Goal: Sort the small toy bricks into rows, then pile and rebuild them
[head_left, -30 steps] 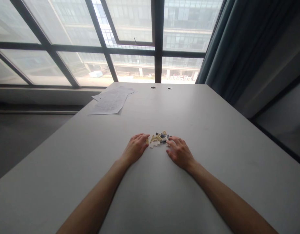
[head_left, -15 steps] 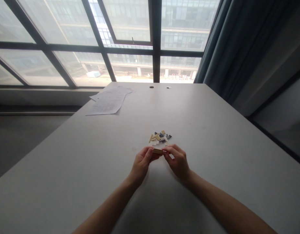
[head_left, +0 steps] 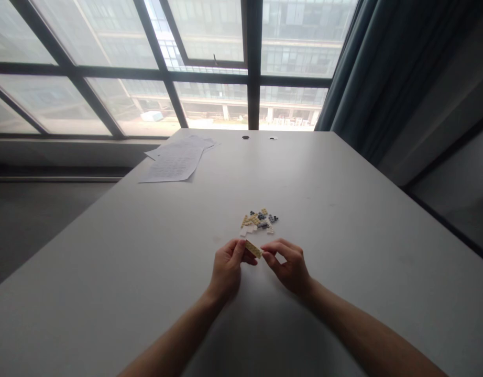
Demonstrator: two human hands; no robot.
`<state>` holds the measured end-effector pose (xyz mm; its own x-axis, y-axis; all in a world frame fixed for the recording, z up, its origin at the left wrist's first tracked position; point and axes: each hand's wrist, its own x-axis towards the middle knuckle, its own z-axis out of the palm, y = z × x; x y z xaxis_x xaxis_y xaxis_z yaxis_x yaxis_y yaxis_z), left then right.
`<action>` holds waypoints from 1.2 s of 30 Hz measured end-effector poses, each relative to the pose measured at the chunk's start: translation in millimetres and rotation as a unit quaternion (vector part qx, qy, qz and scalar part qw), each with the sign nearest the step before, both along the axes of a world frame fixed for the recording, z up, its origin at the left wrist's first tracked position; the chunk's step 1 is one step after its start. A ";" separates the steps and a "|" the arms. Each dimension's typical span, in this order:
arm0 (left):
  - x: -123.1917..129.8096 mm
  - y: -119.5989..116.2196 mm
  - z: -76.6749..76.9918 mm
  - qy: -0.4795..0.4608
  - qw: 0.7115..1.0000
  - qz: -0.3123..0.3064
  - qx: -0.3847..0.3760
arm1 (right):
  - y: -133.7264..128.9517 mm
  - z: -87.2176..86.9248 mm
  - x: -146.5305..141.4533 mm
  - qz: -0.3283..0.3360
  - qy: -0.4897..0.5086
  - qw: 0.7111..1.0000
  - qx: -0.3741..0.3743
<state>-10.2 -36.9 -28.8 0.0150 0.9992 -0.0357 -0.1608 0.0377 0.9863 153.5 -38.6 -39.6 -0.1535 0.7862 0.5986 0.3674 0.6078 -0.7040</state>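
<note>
My left hand [head_left: 228, 264] is closed round one end of a tan studded brick piece [head_left: 253, 249], which slants down to the right. At its other end is my right hand [head_left: 289, 263], thumb and forefinger pinched together at the piece's lower right corner. Whether a small part sits between those fingertips is too small to tell. Just beyond both hands, a small pile of loose bricks [head_left: 255, 220] in tan, white, grey and dark colours lies on the white table [head_left: 336, 230].
Printed sheets of paper [head_left: 176, 161] lie at the table's far left. Two small round fittings, one dark [head_left: 245, 137] and one partly white [head_left: 273, 139], are near the far edge. Behind stand a large window and a dark curtain [head_left: 367, 78] on the right.
The tan piece has turned from nearly level to slanting down rightward, showing more of its studded face. My right hand has moved slightly lower and to the right. The view has shifted slightly.
</note>
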 end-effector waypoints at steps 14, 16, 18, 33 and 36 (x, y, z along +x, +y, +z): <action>-8.1 -2.3 -6.5 0.142 0.978 -0.069 0.136 | 7.2 -10.0 2.5 -0.054 0.029 0.997 -0.053; -7.8 -4.2 -9.7 0.174 0.964 -0.082 0.182 | 7.3 -10.1 2.8 -0.055 0.040 0.996 -0.058; -7.1 -5.9 -12.8 0.221 0.941 -0.069 0.245 | 6.4 -10.2 2.5 -0.045 0.040 0.997 -0.054; -7.2 -6.8 -12.5 0.345 0.843 -0.031 0.411 | -4.3 -9.0 -4.1 0.026 0.061 0.992 -0.104; -7.9 -7.0 -12.4 0.341 0.849 -0.040 0.401 | -5.7 -9.7 -4.4 0.032 0.097 0.986 -0.131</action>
